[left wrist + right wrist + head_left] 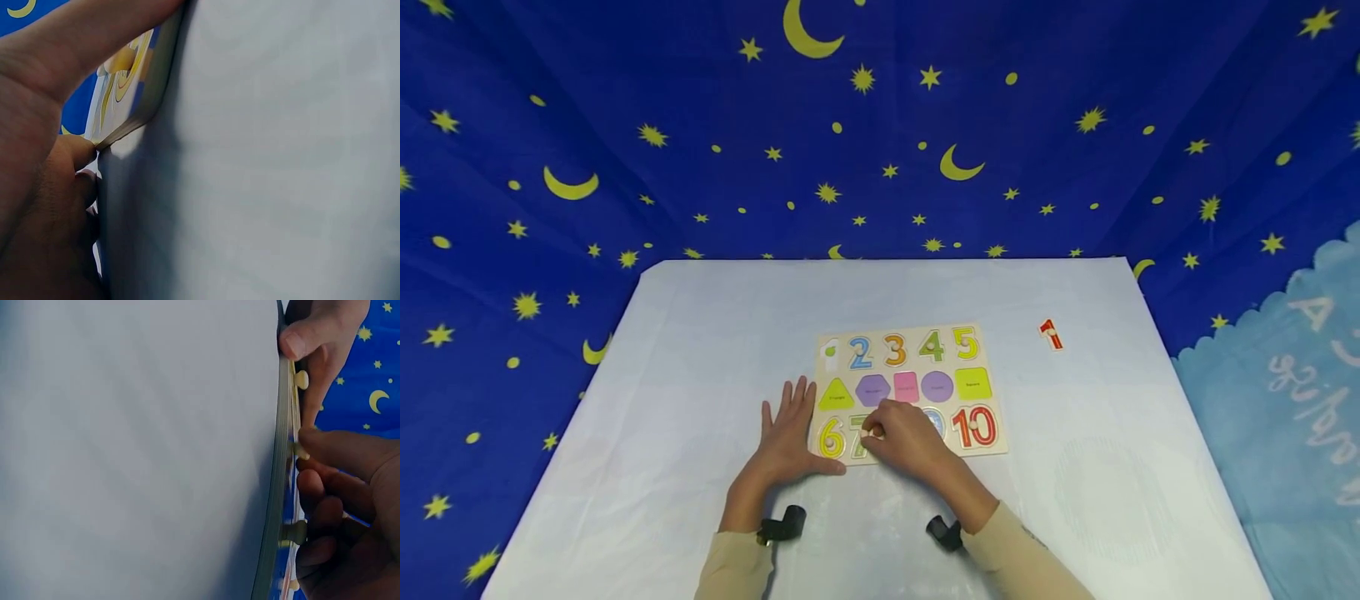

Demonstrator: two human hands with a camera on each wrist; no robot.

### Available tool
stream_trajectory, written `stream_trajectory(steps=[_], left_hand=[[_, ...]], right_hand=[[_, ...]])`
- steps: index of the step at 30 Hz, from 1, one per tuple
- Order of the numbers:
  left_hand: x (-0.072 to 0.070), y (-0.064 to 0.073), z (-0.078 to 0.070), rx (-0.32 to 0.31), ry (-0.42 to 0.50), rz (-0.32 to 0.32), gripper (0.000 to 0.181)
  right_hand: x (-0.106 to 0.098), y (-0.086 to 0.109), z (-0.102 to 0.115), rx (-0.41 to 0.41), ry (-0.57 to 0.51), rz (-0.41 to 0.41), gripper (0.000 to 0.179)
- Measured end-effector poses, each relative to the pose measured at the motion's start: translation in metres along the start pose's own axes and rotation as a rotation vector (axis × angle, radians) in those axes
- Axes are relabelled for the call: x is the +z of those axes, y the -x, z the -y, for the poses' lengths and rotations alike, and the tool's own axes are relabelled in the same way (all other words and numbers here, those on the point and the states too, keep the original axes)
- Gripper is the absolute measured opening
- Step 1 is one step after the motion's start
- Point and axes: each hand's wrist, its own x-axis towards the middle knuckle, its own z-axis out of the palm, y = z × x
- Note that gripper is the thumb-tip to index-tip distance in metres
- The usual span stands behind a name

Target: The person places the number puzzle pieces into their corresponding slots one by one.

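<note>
A wooden number puzzle board (1001, 440) lies flat on the table. My left hand (786, 442) is spread at its left edge, fingers straight, the thumb reaching along the near left corner. My right hand (906, 437) is over the bottom row, pinching the small peg (302, 452) of the green number 7 piece (858, 451) between thumb and forefinger. That hand hides the 8 and part of the blue 9 (936, 421). The yellow 6 (831, 439) sits in the board between both hands. A red number 1 piece (1051, 334) lies apart on the table, right of the board.
The top row holds pegged pieces 2 to 5, with the 1 recess (830, 354) at its left end. Printed coloured shapes fill the middle row. A white-covered table (700, 333) extends around the board, with a starry blue cloth (880, 108) behind it.
</note>
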Motion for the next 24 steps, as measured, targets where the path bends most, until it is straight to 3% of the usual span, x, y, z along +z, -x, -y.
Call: stream_trajectory(steps=[4, 14, 24], left_hand=[[0.000, 0.002, 0.000, 0.008, 0.008, -0.013, 0.140], [0.004, 0.006, 0.005, -0.002, 0.005, 0.012, 0.143], [0.000, -0.001, 0.002, -0.001, -0.001, 0.015, 0.142]], right_hand=[[0.000, 0.001, -0.002, -0.042, -0.015, -0.023, 0.016], [-0.007, 0.007, -0.008, -0.030, -0.206, -0.092, 0.012], [-0.023, 0.008, -0.022, -0.016, -0.162, -0.152, 0.010]])
